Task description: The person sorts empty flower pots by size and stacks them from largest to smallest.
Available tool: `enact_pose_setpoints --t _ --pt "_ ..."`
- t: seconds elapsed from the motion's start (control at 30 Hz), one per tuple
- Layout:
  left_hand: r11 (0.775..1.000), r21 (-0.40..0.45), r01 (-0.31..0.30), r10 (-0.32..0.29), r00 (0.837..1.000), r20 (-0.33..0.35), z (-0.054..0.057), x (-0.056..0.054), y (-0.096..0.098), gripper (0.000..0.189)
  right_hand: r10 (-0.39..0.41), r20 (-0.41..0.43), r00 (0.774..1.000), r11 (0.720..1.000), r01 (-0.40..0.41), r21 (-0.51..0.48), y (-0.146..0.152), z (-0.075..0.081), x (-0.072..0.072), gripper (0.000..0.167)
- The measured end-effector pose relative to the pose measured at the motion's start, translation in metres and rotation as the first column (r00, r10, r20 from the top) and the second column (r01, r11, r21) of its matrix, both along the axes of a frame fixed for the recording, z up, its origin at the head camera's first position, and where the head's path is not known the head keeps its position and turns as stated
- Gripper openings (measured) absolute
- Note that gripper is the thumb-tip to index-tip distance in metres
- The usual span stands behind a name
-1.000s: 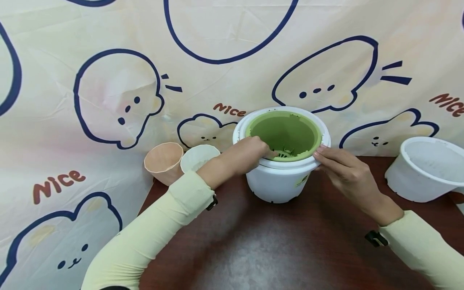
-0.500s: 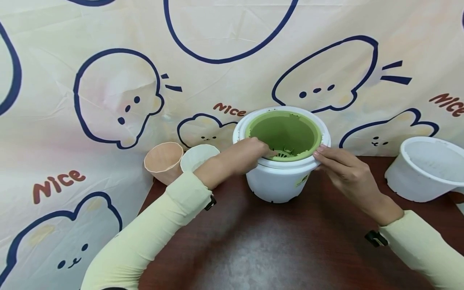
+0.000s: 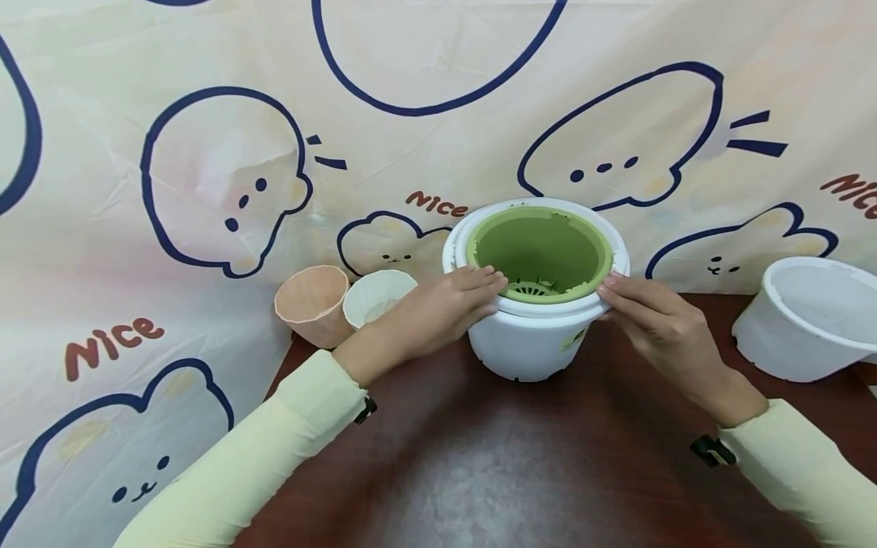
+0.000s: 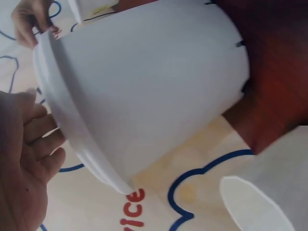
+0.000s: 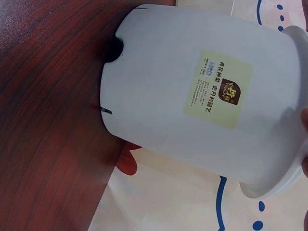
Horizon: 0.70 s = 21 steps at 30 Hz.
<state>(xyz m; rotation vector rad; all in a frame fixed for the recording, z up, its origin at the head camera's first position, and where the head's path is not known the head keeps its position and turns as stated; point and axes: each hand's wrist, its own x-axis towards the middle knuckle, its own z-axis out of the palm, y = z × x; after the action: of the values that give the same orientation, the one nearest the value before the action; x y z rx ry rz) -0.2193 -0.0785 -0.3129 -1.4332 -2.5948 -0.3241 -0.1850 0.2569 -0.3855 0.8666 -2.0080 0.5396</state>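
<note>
A large white flowerpot (image 3: 524, 350) stands upright on the table, with a green pot (image 3: 541, 247) nested inside it. Slots show in the green pot's bottom. My left hand (image 3: 438, 310) lies at the near left of the rim, fingertips over the edge; in the left wrist view that hand (image 4: 36, 144) has loosely bent fingers right at the rim. On the other side my right hand (image 3: 661, 323) pinches the rim at the near right. Its fingertips barely enter the right wrist view, where the pot wall carries a paper label (image 5: 219, 89).
An orange pot (image 3: 311, 308) and a pale faceted pot (image 3: 366, 293) stand behind my left forearm. At the right end of the table (image 3: 493, 472) is another white pot (image 3: 781, 346). A cloth backdrop (image 3: 411, 152) with cartoon drawings hangs directly behind them.
My left hand has come out of the green pot, back and to the left, and now rests at the rim. The right hand has kept its hold, and the pots stand where they were.
</note>
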Motion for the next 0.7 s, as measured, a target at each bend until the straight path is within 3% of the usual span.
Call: enact_pose_setpoints --t 0.13,0.3,0.5,0.7 --pt "1.0 0.02 0.023 -0.021 0.994 -0.104 -0.013 0.003 -0.006 0.049 -0.004 0.011 1.0 1.0 0.004 0.007 0.002 0.001 0.001 0.041" --pt "0.999 0.031 0.01 -0.002 0.974 -0.226 -0.027 0.008 -0.008 0.054 0.007 0.02 1.0 0.999 -0.007 0.032 0.002 0.004 0.001 0.041" --pt "0.996 0.091 0.006 0.02 0.959 -0.283 -0.038 0.008 -0.006 0.051 0.003 0.029 1.0 0.999 -0.005 0.052 0.003 0.004 0.002 0.045" --pt "0.995 0.104 0.007 0.027 0.946 -0.322 -0.042 0.008 -0.005 0.051 0.016 0.026 1.0 0.998 -0.017 0.062 0.003 0.006 0.002 0.045"
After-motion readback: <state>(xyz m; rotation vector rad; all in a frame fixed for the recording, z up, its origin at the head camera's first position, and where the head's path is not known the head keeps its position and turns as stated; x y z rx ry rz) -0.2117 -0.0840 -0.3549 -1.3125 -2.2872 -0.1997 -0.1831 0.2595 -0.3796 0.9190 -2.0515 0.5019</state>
